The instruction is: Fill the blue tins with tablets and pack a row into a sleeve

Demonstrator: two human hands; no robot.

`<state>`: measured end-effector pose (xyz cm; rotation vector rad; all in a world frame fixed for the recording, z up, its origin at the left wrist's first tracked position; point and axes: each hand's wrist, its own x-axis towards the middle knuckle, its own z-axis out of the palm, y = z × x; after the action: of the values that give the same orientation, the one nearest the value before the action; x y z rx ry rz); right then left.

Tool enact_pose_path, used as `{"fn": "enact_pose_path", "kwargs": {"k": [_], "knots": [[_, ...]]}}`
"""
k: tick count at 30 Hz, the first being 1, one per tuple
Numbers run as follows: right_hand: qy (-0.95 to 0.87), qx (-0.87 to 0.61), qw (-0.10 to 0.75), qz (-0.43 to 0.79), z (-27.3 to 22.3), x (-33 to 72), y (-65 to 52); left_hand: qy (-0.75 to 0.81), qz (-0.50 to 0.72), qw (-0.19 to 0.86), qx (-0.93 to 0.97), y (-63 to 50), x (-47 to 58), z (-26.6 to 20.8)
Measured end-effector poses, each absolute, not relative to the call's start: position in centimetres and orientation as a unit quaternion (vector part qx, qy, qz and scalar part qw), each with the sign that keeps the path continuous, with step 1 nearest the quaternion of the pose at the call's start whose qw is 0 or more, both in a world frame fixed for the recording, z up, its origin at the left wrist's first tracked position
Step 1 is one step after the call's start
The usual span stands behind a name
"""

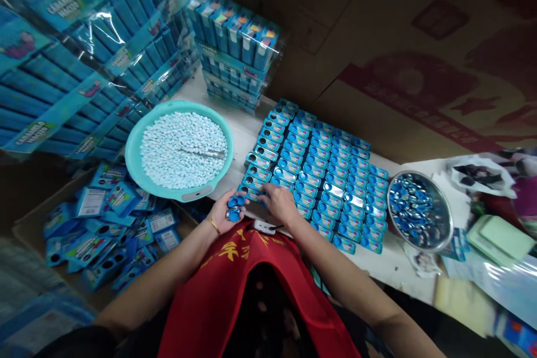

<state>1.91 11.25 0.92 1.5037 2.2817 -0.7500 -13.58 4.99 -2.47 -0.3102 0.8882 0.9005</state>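
Several small round blue caps (235, 201) lie in my left hand (224, 213), which is palm up with the fingers curled round them. My right hand (277, 201) reaches to the near left end of the rows of small blue boxes (310, 170), its fingers bent down at a box there. Whether a cap is between those fingertips I cannot make out. Boxes in the leftmost column show dark round holes at their left ends, while many in the other columns have a blue round piece in that spot.
Left of the boxes stands a turquoise basin (131, 165) of pale blue pellets with a metal scoop (207, 153). A steel bowl (444, 229) of blue caps sits at right. Loose blue boxes fill a carton (31, 224) at lower left. Wrapped packs (235, 39) and a large cardboard carton (377, 56) stand behind.
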Motion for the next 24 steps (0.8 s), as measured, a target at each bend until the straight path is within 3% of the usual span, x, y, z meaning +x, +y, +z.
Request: {"fn": "enact_pose_path", "kwargs": {"k": [3, 11, 13, 19, 24], "knots": [[0.848, 0.434, 0.043, -0.302, 1.6, 0.2, 10.7, 0.423, 0.421, 0.786, -0.16, 5.5, -13.1, -2.3], [0.825, 0.442, 0.01, -0.352, 0.0, -0.2, 12.4, 0.405, 0.428, 0.793, -0.154, 5.3, -13.7, -3.1], [0.823, 0.462, 0.029, -0.329, -0.3, -0.3, 13.2, 0.411, 0.446, 0.781, -0.15, 4.7, -14.6, -3.2], [0.83, 0.461, 0.198, -0.245, -1.5, -4.0, 14.5, 0.429, 0.475, 0.748, -0.176, 3.0, -16.6, -3.5], [0.82, 0.471, 0.235, -0.225, -1.9, -5.2, 14.8, 0.418, 0.5, 0.736, -0.181, 2.7, -16.8, -3.5]]}}
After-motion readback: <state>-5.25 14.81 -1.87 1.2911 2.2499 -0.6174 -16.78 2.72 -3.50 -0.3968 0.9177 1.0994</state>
